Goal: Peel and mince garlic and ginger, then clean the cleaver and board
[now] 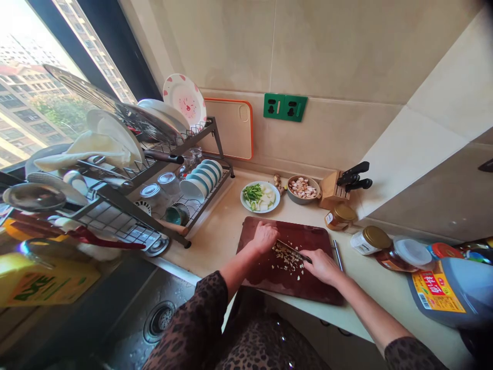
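Observation:
A dark red cutting board (311, 288) lies on the counter in front of me. Small pale chopped pieces (287, 261) are scattered on its middle. My right hand (323, 266) is closed round the handle of a knife (293, 251), whose blade lies over the pieces. My left hand (265, 237) rests with curled fingers on the far end of the blade, pressing on its spine.
Behind the board stand a white plate of greens (260, 197), a bowl of cloves (303, 189) and a knife block (333, 191). Jars (370, 240) and a large oil bottle (450, 293) crowd the right. A dish rack (127, 180) and sink (159, 318) are on the left.

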Action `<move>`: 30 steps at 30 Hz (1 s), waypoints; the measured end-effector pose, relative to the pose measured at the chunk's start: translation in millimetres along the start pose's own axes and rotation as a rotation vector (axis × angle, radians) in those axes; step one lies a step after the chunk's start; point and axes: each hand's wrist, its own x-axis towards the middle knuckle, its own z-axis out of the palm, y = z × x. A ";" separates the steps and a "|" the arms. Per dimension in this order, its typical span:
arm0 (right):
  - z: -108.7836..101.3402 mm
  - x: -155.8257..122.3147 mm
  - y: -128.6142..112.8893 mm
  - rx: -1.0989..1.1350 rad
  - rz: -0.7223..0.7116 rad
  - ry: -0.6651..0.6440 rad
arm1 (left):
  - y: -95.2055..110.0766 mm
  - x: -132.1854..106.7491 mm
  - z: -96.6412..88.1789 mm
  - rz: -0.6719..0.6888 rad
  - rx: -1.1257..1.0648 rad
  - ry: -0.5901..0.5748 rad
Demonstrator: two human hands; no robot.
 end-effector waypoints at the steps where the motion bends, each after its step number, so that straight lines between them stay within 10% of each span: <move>1: -1.6 -0.5 -1.1 0.009 -0.014 -0.010 | -0.8 -2.7 -0.9 0.003 -0.001 -0.001; 15: 28.5 -18.0 -27.4 -0.079 0.051 0.012 | -9.4 -24.7 1.3 0.032 0.010 -0.022; 24: -8.8 2.8 3.7 -0.048 -0.011 -0.017 | 8.9 -13.2 -2.9 -0.042 0.004 0.009; 30: 3.1 0.1 -1.9 -0.052 -0.017 -0.028 | 4.2 -9.9 1.2 -0.040 -0.014 0.005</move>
